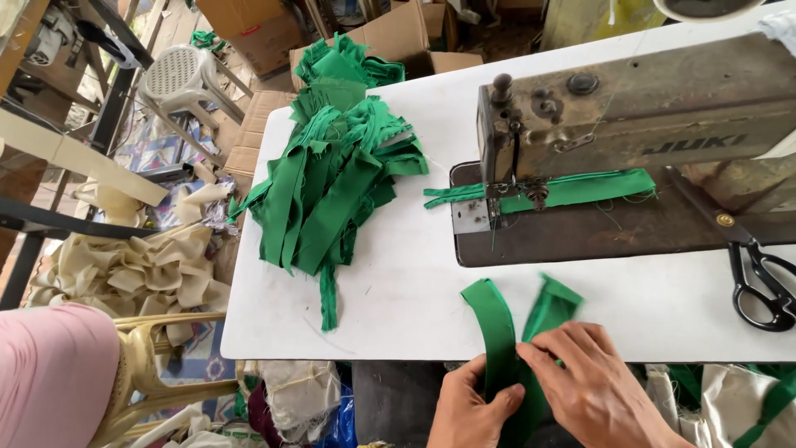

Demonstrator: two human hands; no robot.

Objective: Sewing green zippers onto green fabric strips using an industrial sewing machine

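Note:
My left hand [471, 408] and my right hand [590, 380] pinch a folded green fabric strip [497, 325] at the near edge of the white table [398, 282]. The strip's two ends fan up onto the tabletop in a V. Another green strip [580, 189] lies under the presser foot of the old grey sewing machine [630, 108]. A heap of green strips [332, 178] sits on the table's left part.
Black scissors [759, 278] lie on the machine bed at the right. Cream fabric [137, 270] is piled on the floor to the left, near a white plastic stool [184, 75] and cardboard boxes [257, 33]. A pink-clad person [50, 373] sits at bottom left.

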